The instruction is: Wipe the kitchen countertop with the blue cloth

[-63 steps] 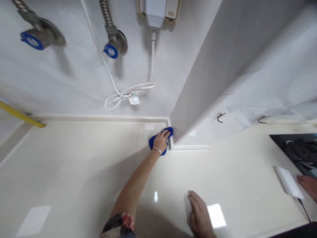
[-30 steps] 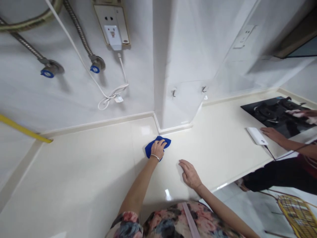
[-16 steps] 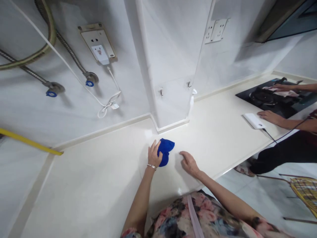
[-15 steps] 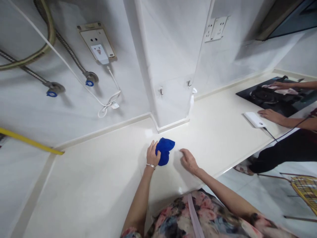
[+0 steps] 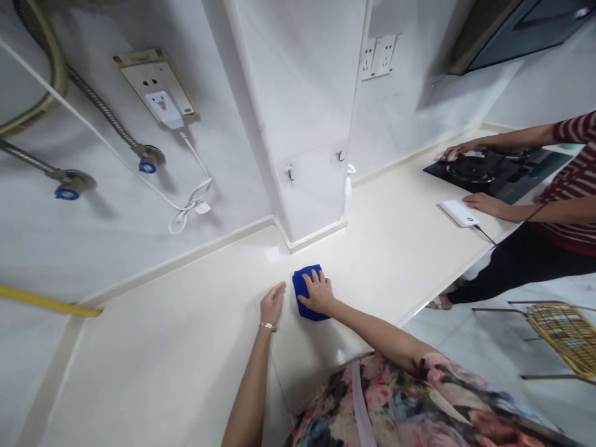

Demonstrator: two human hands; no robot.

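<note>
A blue cloth point(image 5: 300, 287), folded into a rough square, lies flat on the pale countertop point(image 5: 186, 329). My right hand point(image 5: 319, 293) rests on top of it with the fingers spread, pressing on the cloth rather than wrapped round it. Just left of the cloth, my left hand point(image 5: 272, 304) holds nothing. Its fingers are extended close together, and a bracelet point(image 5: 268, 326) circles the wrist.
A wall corner point(image 5: 316, 239) juts out behind the cloth. To the right, another person's hands point(image 5: 487, 203) are by a white power bank point(image 5: 459, 213) with a cable and a black stove point(image 5: 507, 174). A yellow pipe point(image 5: 46, 301) runs along the left.
My left hand has let go of the cloth and moved left. My right hand has come down onto it, and the cloth is now folded more squarely. The other person's far hand moved left across the stove.
</note>
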